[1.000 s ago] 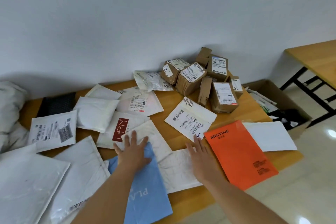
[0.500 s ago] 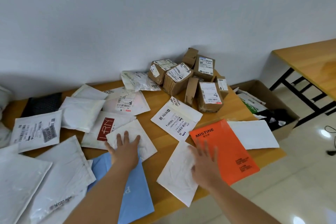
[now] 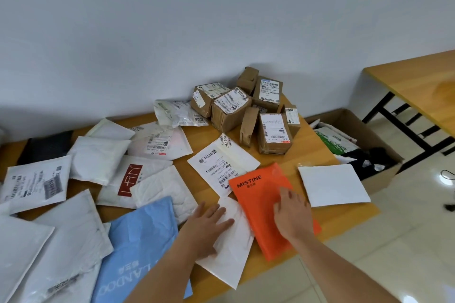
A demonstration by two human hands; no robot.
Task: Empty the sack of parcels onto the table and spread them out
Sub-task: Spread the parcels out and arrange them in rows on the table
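Note:
Parcels lie spread over the wooden table (image 3: 320, 155). My left hand (image 3: 206, 222) rests flat with straight fingers on a white padded mailer (image 3: 231, 253) near the front edge. My right hand (image 3: 291, 214) lies flat on an orange MISTINE mailer (image 3: 258, 192) beside it. A blue mailer (image 3: 138, 241) sits to the left, partly under my left forearm. Several white mailers, one with a red label (image 3: 130, 179), cover the left half. Several brown cardboard boxes (image 3: 273, 133) stand piled at the back by the wall. The sack is not visible.
A plain white envelope (image 3: 332, 184) lies at the table's right end. An open cardboard carton (image 3: 379, 138) with bags inside stands on the floor to the right. A second wooden table (image 3: 418, 83) with black legs is at far right. A black item (image 3: 46, 147) lies back left.
My left hand left the mailers by the blue one and moved right onto the white padded mailer. My right hand shifted from that white mailer onto the orange one. The white mailer slid right.

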